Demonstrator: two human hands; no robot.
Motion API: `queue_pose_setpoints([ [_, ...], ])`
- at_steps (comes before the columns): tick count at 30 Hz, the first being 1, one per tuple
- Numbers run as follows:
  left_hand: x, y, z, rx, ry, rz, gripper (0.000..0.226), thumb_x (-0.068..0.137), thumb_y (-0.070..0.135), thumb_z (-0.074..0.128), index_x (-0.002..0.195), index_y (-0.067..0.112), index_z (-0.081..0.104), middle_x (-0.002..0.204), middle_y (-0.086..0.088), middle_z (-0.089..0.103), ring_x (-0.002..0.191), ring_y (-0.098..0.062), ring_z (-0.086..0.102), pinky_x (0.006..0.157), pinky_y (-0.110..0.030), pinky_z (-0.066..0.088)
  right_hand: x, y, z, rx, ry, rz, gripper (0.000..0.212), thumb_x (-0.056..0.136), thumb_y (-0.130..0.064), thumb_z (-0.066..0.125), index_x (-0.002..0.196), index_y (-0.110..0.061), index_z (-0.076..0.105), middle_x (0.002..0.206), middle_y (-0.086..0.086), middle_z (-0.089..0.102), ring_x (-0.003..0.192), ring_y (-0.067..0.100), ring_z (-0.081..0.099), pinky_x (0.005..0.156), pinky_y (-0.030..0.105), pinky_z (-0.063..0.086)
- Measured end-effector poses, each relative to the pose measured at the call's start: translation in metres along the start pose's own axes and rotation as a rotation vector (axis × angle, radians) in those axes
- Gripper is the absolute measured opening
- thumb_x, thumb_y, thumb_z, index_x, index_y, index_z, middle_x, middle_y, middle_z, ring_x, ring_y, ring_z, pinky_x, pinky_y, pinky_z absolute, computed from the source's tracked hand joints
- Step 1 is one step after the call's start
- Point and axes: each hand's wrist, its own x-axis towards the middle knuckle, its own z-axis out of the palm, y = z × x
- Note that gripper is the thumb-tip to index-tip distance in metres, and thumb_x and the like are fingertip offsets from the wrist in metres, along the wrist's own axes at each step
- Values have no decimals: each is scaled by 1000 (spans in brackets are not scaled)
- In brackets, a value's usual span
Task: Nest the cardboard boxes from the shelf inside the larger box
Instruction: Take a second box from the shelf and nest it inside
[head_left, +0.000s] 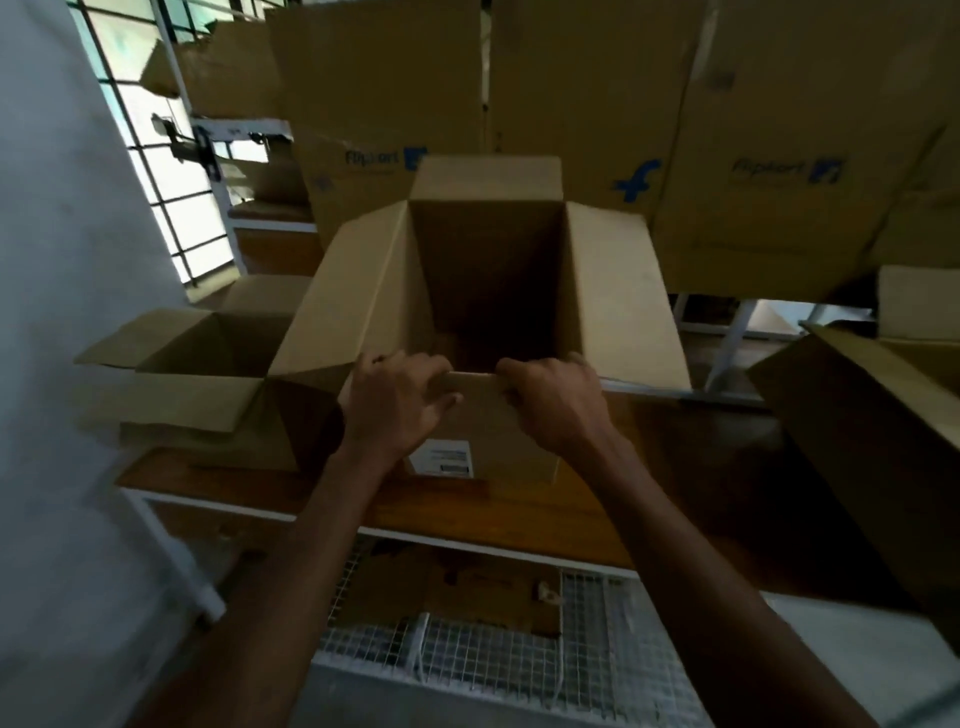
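Observation:
A tall open cardboard box (488, 270) stands on the wooden shelf (519, 519) in front of me, its flaps spread outward and its inside dark. A white label shows on its near side. My left hand (395, 400) and my right hand (553, 400) both grip the near top edge of this box, fingers curled over the rim. A smaller open cardboard box (202, 374) sits on the shelf just left of it, touching its left flap.
Large printed cardboard boxes (753, 171) fill the shelf behind. Another open box (872, 415) stands at the right. Below the shelf lies a white wire rack (597, 649) with flat cardboard on it. A white wall and a barred window are at the left.

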Motion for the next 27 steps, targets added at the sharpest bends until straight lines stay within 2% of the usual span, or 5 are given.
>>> queue_pose_setpoints([
  [9,21,98,-51,-82,174,112,28,87,45,77,108,28,69,102,5,74,97,-23,66,92,-46,38,-55,44,-97,-101,202,14,14,92,-25,66,103,-31,60,86,-8,68,82,17,63,81,35,27],
  [14,28,176,-79,-94,253,181,32,87,44,77,112,26,69,103,5,74,97,-24,65,92,-45,36,-100,87,-154,-118,276,19,13,94,-25,65,105,-28,60,96,-6,73,92,22,67,87,40,35],
  [19,31,281,-99,-105,341,227,34,87,43,77,115,26,68,104,4,74,101,-24,65,95,-44,32,-159,149,-220,-189,387,23,15,90,-23,69,103,-27,62,96,-4,74,93,26,67,80,35,24],
  [22,26,352,-104,-127,395,241,32,87,42,77,113,25,69,103,4,74,99,-25,65,94,-46,33,-201,195,-255,-222,430,17,16,92,-24,69,108,-26,65,101,-4,75,97,26,68,81,36,27],
  [27,24,460,-104,-152,478,266,30,88,44,74,112,26,70,102,6,74,97,-23,65,92,-46,35,-267,268,-311,-250,459,-7,20,95,-24,67,114,-22,65,103,0,76,105,30,68,97,49,40],
])
